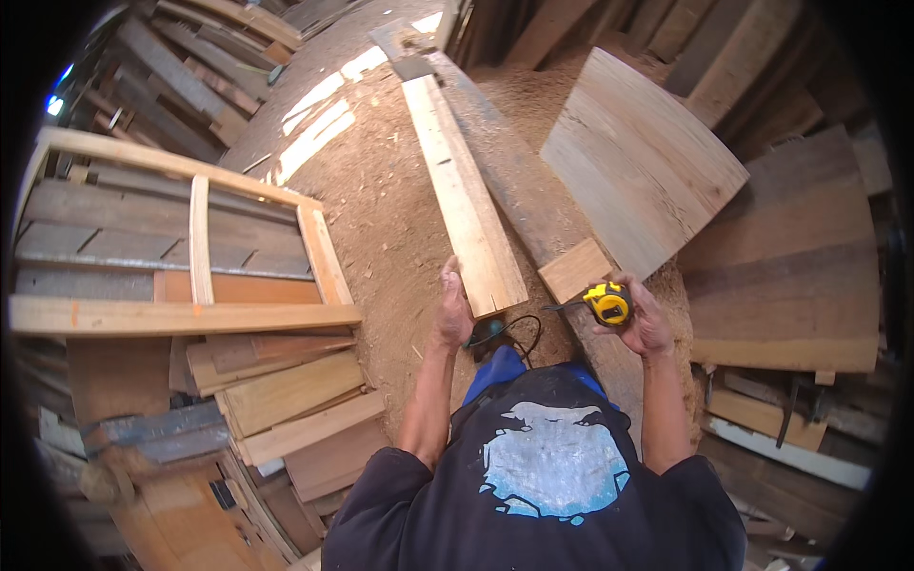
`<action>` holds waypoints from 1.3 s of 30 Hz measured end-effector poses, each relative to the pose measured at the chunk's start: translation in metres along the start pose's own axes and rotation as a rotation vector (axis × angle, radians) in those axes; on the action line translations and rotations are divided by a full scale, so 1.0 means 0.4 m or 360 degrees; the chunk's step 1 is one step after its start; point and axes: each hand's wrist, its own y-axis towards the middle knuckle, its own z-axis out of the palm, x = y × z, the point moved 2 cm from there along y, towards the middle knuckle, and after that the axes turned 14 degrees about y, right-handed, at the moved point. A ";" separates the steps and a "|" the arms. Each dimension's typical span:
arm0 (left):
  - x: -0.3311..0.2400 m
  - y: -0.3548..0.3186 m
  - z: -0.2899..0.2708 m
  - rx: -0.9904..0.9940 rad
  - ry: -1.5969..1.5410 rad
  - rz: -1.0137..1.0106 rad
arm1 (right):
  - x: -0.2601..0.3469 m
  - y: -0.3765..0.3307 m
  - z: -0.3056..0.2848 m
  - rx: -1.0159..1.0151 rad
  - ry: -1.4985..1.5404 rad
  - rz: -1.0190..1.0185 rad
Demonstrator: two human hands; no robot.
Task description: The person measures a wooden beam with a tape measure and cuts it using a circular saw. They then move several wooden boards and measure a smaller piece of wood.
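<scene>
A long pale plank (459, 190) slants away from me, its near end lifted by my left hand (455, 303), which grips the left edge. Its far end reaches a grey piece on the long timber. In my right hand (647, 324) is a yellow and black tape measure (609, 303), held beside a short light wood block (576, 271). That block lies on a long, dusty timber (519, 181) running away from me, to the right of the plank. Whether any blade is out of the tape measure I cannot make out.
Sawdust covers the ground (371, 209). A pale wooden frame (186, 314) leans at the left above stacked boards (305, 409). A wide weathered panel (643, 162) and a brown panel (790, 266) stand at the right. Near my feet a dark cable (535, 333) loops.
</scene>
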 end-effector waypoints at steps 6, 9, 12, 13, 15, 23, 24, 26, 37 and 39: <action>-0.046 -0.059 -0.076 0.0180 0.0077 -0.0082 | -0.144 0.247 0.305 0.0115 -0.1521 0.0032; -0.055 -0.055 -0.031 0.0088 0.0084 -0.0119 | -0.214 0.316 0.343 0.0518 -0.2178 -0.0368; -0.049 -0.056 -0.023 0.0260 -0.0140 -0.0045 | -0.259 0.336 0.365 0.0555 -0.2482 -0.0218; -0.050 -0.063 -0.026 0.0217 -0.0147 -0.0065 | -0.261 0.333 0.362 0.0560 -0.2476 -0.0200; -0.034 -0.067 -0.049 0.0158 -0.0158 -0.0089 | -0.262 0.325 0.356 0.0617 -0.2398 -0.0171; -0.007 -0.070 -0.119 0.0003 0.0110 -0.0010 | -0.035 0.239 0.296 0.0660 -0.2882 0.0212; -0.022 -0.073 -0.099 0.0008 0.0105 -0.0011 | 0.001 0.233 0.290 0.0610 -0.2890 0.0283; -0.068 -0.083 -0.045 -0.0097 -0.0002 0.0116 | 0.027 0.225 0.277 0.0540 -0.2992 0.0236; -0.049 -0.098 -0.092 -0.0085 -0.0378 0.0173 | -0.077 0.262 0.314 0.0549 -0.2911 0.0213; -0.045 -0.098 -0.096 -0.0137 -0.0314 0.0210 | -0.076 0.265 0.296 0.0546 -0.2903 0.0227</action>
